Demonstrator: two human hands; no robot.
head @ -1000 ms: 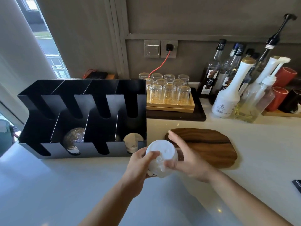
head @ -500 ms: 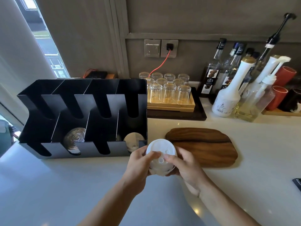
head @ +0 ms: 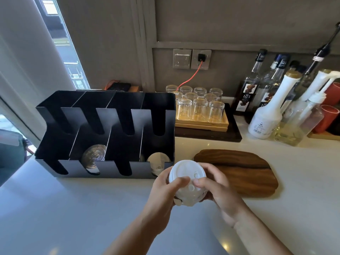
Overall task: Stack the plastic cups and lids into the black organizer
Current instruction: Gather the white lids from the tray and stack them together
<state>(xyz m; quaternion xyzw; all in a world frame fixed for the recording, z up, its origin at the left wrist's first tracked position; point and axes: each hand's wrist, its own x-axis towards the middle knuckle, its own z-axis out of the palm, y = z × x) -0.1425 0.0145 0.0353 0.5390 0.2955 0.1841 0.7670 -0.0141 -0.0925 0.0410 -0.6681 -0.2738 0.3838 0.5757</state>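
Note:
A stack of white plastic lids point(head: 186, 178) is held between both hands above the counter, just in front of the black organizer's right end. My left hand point(head: 162, 190) grips its left side and my right hand point(head: 219, 188) its right side, thumbs on the top lid. The black organizer point(head: 110, 129) stands at the left with several slotted compartments. A stack of clear cups point(head: 93, 157) lies in its second front compartment. White lids point(head: 158, 161) rest in the rightmost front compartment.
A dark wooden board point(head: 239, 172) lies right of my hands. Behind it, upturned glasses point(head: 199, 103) stand on a wooden tray. Syrup bottles point(head: 265, 111) and red cups point(head: 329, 115) crowd the back right. A red cable runs to a wall socket point(head: 201, 57).
Both hands have drawn the lid stack slightly nearer and tilted it so its top faces the camera. My right hand has closed more around its right side.

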